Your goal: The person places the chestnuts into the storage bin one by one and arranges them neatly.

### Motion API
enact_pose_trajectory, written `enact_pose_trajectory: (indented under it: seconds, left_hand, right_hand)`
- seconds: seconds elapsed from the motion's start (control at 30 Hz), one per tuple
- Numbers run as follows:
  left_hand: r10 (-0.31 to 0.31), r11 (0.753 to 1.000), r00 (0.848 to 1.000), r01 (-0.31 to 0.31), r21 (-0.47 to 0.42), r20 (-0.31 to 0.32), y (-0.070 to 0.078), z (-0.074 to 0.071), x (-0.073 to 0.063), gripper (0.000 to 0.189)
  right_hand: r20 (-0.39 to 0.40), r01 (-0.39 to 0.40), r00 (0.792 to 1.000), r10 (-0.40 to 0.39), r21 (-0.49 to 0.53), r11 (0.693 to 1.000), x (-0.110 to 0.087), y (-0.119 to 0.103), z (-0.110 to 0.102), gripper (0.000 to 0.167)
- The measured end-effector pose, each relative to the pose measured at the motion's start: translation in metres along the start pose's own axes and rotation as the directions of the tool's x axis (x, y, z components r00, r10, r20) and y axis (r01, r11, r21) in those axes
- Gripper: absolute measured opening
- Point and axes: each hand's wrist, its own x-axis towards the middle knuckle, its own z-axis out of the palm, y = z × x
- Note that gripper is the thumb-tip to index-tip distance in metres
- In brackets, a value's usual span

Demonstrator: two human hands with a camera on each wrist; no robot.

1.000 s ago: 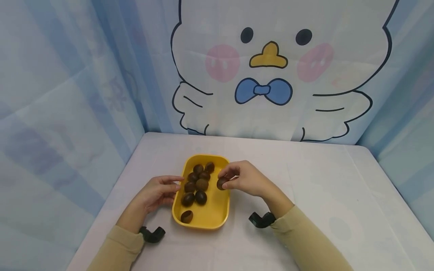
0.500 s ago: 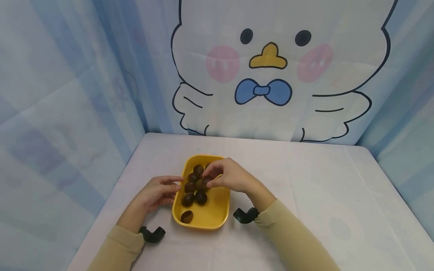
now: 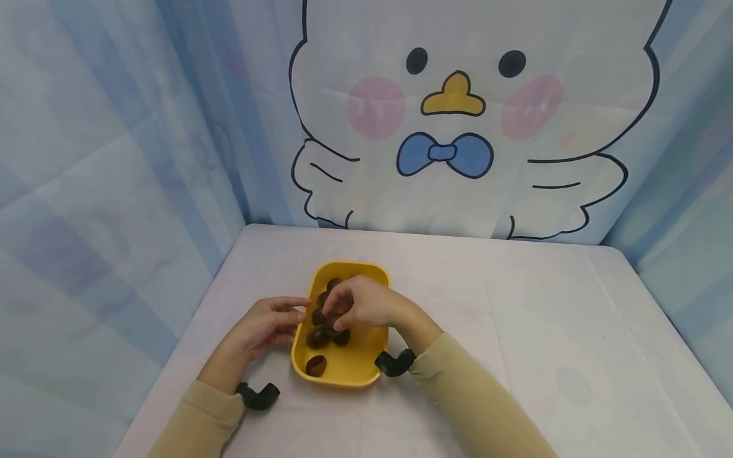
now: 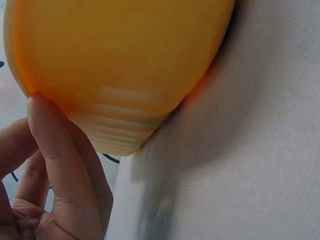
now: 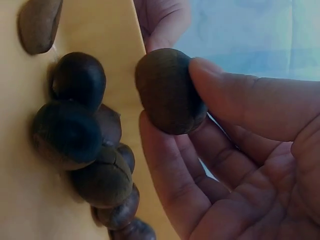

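Observation:
A yellow tray [image 3: 362, 358] holds several brown chestnuts [image 3: 317, 337], mostly grouped along its left half. One paler-marked chestnut [image 3: 315, 366] lies apart at the near left corner. My right hand [image 3: 369, 304] is over the tray and pinches a chestnut [image 5: 167, 92] between thumb and fingers, raised off the tray floor in the right wrist view. It covers part of the group in the head view. On the tray's left side, my left hand [image 3: 268, 324] touches the rim with its fingertips, fingers loosely extended. The left wrist view shows a fingertip against the tray's outer edge.
The tray stands on a white-covered table [image 3: 515, 318]. Behind it hangs a curtain [image 3: 441, 203] printed with a cartoon bird, and blue-white curtains line both sides. A dark curved wrist piece [image 3: 395, 362] sits at each sleeve.
My right hand has moved left with the chestnut, from the tray's right rim to above the grouped chestnuts. The left hand and the tray have stayed in place.

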Motion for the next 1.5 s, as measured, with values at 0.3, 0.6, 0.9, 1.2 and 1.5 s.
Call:
enact_pose_trajectory:
  seconds: [0.3,0.6,0.9,1.2,1.5]
  left_hand:
    - [0.002,1.0,1.0,-0.002,-0.014,0.017,-0.002,-0.001,0.001,0.049]
    - [0.007,1.0,1.0,-0.006,-0.014,0.022,-0.002,-0.001,0.001,0.05]
    - [0.001,1.0,1.0,-0.001,-0.015,0.015,-0.002,-0.001,0.002,0.049]
    - [-0.005,1.0,1.0,0.005,-0.007,0.015,0.0,-0.003,0.002,0.049]
    - [-0.001,1.0,1.0,0.001,-0.006,0.02,-0.001,-0.004,0.003,0.049]
  right_hand:
    - [0.109,-0.01,0.994,0.015,-0.046,0.999,0.007,-0.002,0.009,0.023]
    - [0.206,0.022,0.979,0.003,-0.12,0.992,0.006,-0.005,0.017,0.02]
    - [0.224,0.023,0.974,0.011,-0.148,0.989,0.007,-0.006,0.022,0.021]
    - [0.257,0.046,0.966,-0.011,-0.131,0.99,0.008,-0.008,0.026,0.022]
    - [0.252,0.052,0.968,-0.009,-0.167,0.985,0.007,-0.01,0.031,0.024]
